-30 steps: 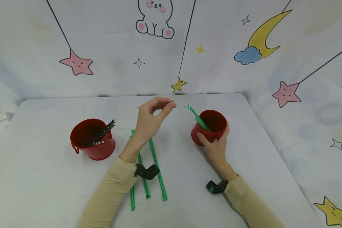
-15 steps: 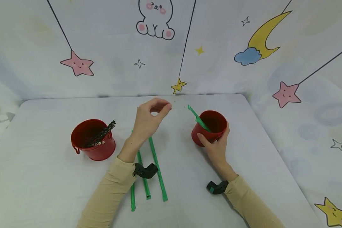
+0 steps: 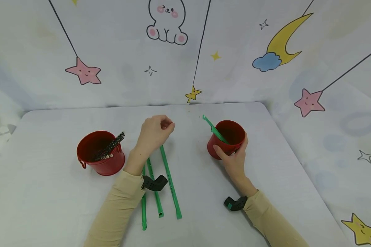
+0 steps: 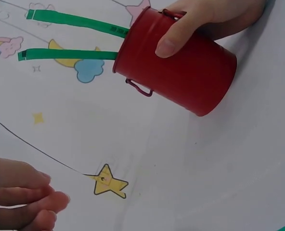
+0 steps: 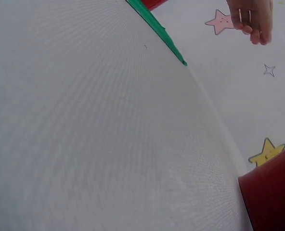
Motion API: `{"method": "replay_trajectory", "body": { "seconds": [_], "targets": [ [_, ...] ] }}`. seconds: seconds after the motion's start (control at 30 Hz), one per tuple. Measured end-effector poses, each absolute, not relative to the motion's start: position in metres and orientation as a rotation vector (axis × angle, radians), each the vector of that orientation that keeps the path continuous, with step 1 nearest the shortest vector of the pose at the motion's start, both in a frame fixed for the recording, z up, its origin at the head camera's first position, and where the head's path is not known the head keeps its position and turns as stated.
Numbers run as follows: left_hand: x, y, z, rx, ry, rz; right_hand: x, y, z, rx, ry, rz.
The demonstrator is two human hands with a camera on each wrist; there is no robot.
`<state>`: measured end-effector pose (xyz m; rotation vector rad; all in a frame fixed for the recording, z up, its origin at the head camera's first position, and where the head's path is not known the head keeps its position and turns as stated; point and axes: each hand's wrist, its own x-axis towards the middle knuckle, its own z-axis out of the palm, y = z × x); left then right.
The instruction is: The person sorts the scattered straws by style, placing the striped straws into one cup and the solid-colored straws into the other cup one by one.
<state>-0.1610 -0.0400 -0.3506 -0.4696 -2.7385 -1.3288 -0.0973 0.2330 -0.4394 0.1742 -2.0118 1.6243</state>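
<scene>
My right hand [image 3: 235, 158] grips the side of a small red metal pail [image 3: 215, 146], its thumb on the near wall. Two green-wrapped straws [image 4: 80, 21] stick out of this pail in the left wrist view; in the head view they overlap. My left hand [image 3: 154, 132] is raised over the far ends of several green-wrapped straws [image 3: 170, 181] lying on the table. Its fingers are loosely bent, and nothing shows between the fingertips [image 4: 59, 199]. The left forearm and wrist camera cover parts of these straws.
To the left stands another red pail [image 3: 108, 168] with black patterned sticks [image 3: 115, 142] leaning in it. The white table [image 3: 49, 206] meets a printed cloth backdrop [image 3: 120, 68] at its far edge. Tiny specks lie near the far edge.
My left hand has moved left and slightly nearer, away from the held pail, and its fingers have drawn closer together. The right hand and its pail have stayed in place.
</scene>
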Motion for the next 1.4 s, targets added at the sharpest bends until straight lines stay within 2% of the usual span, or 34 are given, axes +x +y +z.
{"method": "replay_trajectory", "body": {
  "seconds": [0.47,1.03,1.4],
  "targets": [
    [-0.166,-0.052,-0.365,-0.416,-3.149,-0.898,-0.096,0.232,-0.438,0.188,-2.003,1.620],
    [-0.170,-0.048,-0.380,-0.410,-3.340,-0.507,-0.096,0.232,-0.439,0.179,-2.005,1.621],
    [-0.171,-0.047,-0.383,-0.431,-3.356,-0.487,-0.096,0.232,-0.437,0.183,-2.014,1.611]
  ]
}}
